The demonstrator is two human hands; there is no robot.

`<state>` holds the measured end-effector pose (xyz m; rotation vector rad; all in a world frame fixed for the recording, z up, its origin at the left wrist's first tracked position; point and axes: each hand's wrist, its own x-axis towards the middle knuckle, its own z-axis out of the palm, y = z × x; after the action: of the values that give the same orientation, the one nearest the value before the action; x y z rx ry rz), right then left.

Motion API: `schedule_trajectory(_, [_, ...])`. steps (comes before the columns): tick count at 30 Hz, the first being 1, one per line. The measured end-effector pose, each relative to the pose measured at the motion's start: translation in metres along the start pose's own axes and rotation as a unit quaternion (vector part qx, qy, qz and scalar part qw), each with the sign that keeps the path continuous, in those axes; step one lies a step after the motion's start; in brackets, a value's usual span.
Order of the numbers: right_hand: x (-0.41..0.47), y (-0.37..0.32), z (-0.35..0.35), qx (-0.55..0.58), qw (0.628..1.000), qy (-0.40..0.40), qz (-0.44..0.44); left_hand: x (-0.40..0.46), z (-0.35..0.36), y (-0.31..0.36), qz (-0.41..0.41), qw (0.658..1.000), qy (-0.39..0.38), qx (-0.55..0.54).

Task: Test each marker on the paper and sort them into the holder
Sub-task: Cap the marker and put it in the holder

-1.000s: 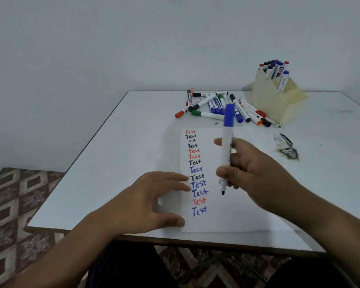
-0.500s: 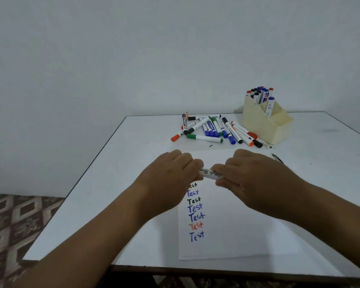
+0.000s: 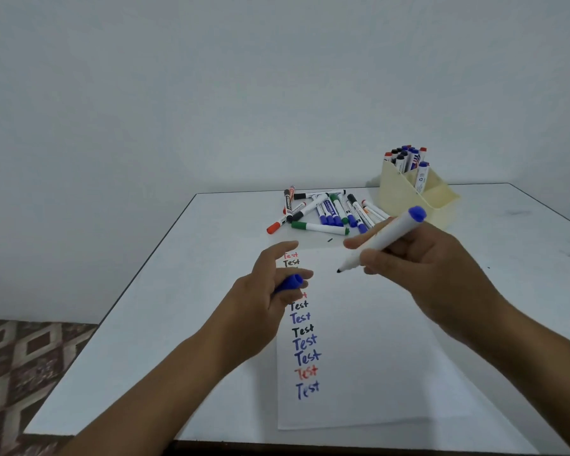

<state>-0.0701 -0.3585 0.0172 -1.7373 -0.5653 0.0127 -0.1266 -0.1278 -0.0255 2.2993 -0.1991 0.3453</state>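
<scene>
A white-barrelled marker with a blue end [image 3: 384,240] is gripped by the right hand [image 3: 418,268], its dark tip pointed toward eight o'clock over the white sheet of paper [image 3: 369,357], seemingly poised for a test stroke. Its blue cap [image 3: 288,282] is pinched in the left hand [image 3: 267,291], kept clear of the writing. At twelve o'clock a loose pile of markers [image 3: 326,212] lies beside the cream plastic holder [image 3: 405,199]; nothing blocks the paper.
</scene>
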Motion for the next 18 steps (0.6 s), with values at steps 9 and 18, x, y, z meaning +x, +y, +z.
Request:
schedule_trajectory(9, [-0.010, -0.005, 0.022, 0.078, 0.997, 0.011, 0.001, -0.009, 0.003, 0.014, 0.030, 0.999, 0.040, -0.006])
schedule_trajectory(18, [-0.015, -0.006, 0.029, 0.024, 0.999, -0.011, -0.023, -0.015, 0.003, 0.025, 0.062, 0.998, 0.020, 0.012])
